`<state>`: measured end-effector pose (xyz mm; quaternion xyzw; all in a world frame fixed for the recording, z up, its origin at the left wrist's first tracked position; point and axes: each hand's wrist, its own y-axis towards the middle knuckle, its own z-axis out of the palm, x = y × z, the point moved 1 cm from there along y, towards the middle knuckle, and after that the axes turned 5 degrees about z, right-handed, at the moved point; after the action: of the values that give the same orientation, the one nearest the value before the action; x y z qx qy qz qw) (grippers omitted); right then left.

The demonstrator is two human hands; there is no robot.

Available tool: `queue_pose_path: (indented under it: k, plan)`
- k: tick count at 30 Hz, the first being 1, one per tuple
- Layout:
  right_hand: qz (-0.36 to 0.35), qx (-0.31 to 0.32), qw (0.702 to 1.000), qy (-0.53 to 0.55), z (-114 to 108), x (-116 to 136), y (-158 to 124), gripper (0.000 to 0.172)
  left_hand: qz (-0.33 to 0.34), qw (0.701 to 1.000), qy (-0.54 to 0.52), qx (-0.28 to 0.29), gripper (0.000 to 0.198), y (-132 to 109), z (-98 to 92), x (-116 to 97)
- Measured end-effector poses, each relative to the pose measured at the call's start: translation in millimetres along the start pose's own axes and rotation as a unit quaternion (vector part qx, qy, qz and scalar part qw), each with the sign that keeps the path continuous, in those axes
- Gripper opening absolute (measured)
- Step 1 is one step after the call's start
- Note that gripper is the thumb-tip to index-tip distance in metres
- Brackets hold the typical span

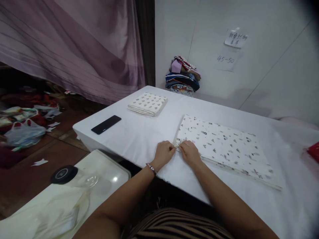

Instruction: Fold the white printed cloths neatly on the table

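In the head view, the writing is high on the wall [204,49], beyond the hands and to their right: an upper sheet [236,39] carries a handwritten line of Chinese characters, too blurred to read in full, and a lower sheet [225,59] just below it reads "45-50". A black lid [64,174], left of the hands and nearer the person, bears a pale round mark that is too small to make out. The left hand [164,154], with a bracelet [151,168] at its wrist, is nearly closed, its fingers curled and its thumb and fingertips pinching the near left corner of the patterned cloth [224,141]. The right hand [189,152], just beside it, is also mostly closed, fingers bent down, gripping the same edge close to that corner. The patterned cloth lies flat in layers on the white table [154,132], stretching away from the hands to the right and beyond. Past the left hand, on its far left side, sits a smaller folded cloth [149,103] with leaf-like prints; a dark phone [106,124] lies farther left of that hand, near the table's edge. Well beyond both hands, against the wall, a pile of clothes [183,76] is stacked.
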<state>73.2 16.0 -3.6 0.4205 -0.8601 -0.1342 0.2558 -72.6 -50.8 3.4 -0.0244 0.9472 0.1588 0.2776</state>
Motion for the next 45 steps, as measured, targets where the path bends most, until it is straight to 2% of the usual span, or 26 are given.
queue_pose_path:
  k: [6,14,21,26,30,38,42,45]
  plan:
    - [-0.016,0.027,0.999,-0.011,-0.1,0.0,0.6,0.019,0.002,1.0,-0.004,0.002,0.013,0.0,0.7,0.6]
    - [-0.003,0.042,0.999,-0.026,2.1,-1.0,-0.8,0.013,-0.006,1.0,-0.014,0.0,0.014,0.2,0.4,-0.2]
    - [0.022,0.001,1.0,-0.006,0.0,2.4,-1.2,0.018,0.001,0.999,-0.031,-0.016,0.014,-0.5,-0.1,1.0]
    - [0.017,-0.043,0.998,0.034,-3.8,2.3,-2.9,0.019,-0.049,0.994,-0.09,-0.021,0.016,2.8,-1.4,2.9]
    - [0.005,-0.027,0.999,0.016,-1.6,1.7,-3.8,0.021,-0.09,0.987,-0.128,-0.036,0.013,6.0,-0.9,5.2]
    - [-0.008,0.028,0.999,-0.036,1.5,1.9,-3.1,0.017,-0.084,0.99,-0.106,-0.038,0.014,8.3,1.4,4.8]
    - [0.008,0.021,0.999,-0.04,3.3,1.1,-3.3,0.013,-0.071,0.988,-0.126,-0.05,0.015,6.9,2.6,6.1]
    - [0.023,-0.005,1.0,0.004,3.8,-0.6,-3.4,0.014,-0.06,0.983,-0.163,-0.059,0.018,5.3,2.8,8.5]
